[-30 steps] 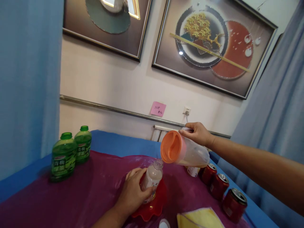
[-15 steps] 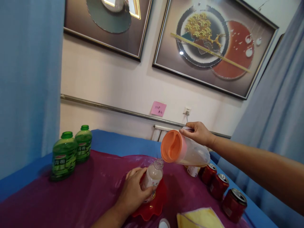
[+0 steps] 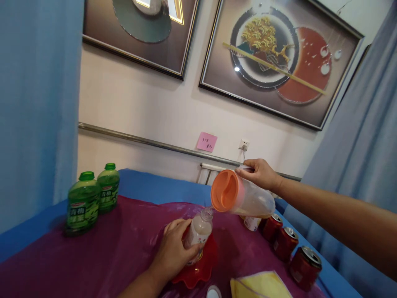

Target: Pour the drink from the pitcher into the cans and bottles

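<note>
My left hand [image 3: 175, 250] is wrapped round a small clear bottle [image 3: 201, 227] with pale cloudy liquid in it and no cap on its mouth. The bottle stands slightly tilted over a red scalloped dish [image 3: 192, 278]. My right hand [image 3: 260, 174] grips the handle of a clear plastic pitcher [image 3: 252, 202] with an orange lid [image 3: 226, 191]. The pitcher lies tipped on its side, its lid edge right at the bottle's mouth. Some liquid shows along the pitcher's lower side. A white cap [image 3: 214, 291] lies near the dish.
Two green bottles [image 3: 83, 205] stand at the left. Several red cans [image 3: 305, 268] line the right edge, with a white-labelled container [image 3: 252, 223] behind the pitcher. A yellow cloth [image 3: 260, 285] lies in front on the purple table cover [image 3: 124, 248]. Blue curtains [image 3: 37, 103] hang at both sides.
Almost nothing differs. The pitcher sits a touch further right, and the liquid in the bottle looks about the same.
</note>
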`<state>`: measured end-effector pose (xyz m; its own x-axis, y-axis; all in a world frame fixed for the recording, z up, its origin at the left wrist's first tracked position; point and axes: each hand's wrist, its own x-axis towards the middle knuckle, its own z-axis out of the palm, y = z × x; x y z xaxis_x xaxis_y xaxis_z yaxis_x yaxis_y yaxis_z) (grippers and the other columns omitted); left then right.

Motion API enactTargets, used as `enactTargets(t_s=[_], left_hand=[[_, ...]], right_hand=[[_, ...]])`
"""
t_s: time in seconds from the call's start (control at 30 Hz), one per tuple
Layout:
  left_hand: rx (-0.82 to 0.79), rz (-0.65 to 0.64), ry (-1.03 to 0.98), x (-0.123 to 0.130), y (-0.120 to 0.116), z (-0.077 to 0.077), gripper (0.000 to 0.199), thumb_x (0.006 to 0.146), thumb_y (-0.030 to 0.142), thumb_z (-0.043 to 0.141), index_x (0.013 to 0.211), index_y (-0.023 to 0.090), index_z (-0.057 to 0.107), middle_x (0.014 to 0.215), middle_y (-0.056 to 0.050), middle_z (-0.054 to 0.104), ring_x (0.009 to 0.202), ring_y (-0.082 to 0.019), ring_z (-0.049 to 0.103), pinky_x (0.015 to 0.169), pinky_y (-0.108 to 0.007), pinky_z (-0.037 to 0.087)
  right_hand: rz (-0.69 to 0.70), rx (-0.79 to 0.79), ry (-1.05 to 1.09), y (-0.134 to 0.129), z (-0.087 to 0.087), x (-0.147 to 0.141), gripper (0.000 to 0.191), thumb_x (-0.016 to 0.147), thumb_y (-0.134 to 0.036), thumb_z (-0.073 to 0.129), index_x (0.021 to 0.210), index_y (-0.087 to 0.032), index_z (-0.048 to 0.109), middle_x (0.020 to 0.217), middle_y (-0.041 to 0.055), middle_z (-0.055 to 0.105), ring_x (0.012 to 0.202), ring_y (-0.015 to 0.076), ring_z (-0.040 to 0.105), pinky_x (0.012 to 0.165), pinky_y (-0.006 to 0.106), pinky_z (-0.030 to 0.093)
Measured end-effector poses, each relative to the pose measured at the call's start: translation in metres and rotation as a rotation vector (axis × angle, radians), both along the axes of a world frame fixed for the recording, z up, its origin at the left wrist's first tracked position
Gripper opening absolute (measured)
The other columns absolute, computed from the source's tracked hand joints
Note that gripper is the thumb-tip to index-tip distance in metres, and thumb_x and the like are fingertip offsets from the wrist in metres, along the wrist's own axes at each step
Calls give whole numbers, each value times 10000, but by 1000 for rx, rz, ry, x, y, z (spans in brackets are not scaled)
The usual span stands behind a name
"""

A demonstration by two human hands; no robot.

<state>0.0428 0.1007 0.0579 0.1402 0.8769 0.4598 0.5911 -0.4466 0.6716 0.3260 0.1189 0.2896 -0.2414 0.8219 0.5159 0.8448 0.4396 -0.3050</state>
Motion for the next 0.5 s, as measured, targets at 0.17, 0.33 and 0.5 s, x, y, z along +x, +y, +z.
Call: enactTargets(t_s=[0.17,0.33,0.5], left_hand=[[15,-3,-3,0,0,2,607,628,368,839,1214,250,730,1227,-108,719,1183,-338,636,1064,-492,468],[0,0,15,0,0,2,606,642,360,822,1224,222,724,1243,-123,707,1194,-339,631,1074,-493,461],[-5,-1,13,1,-1,2,614,639,359,824,1229,226,718,1244,-121,706,1192,-339,628,1074,-501,456]], right_hand=[[-4,-10,-7,0,0,2,575,796,-706,606,572,-238,359,551,-53,304,543,108,292,490,273,202],[-9,-3,-11,0,0,2,574,798,-710,597,571,-239,359,548,-52,310,544,109,295,491,272,205],[-7,-5,-8,-2,1,1,558,803,-686,593,570,-239,354,548,-55,307,538,106,291,493,274,209]])
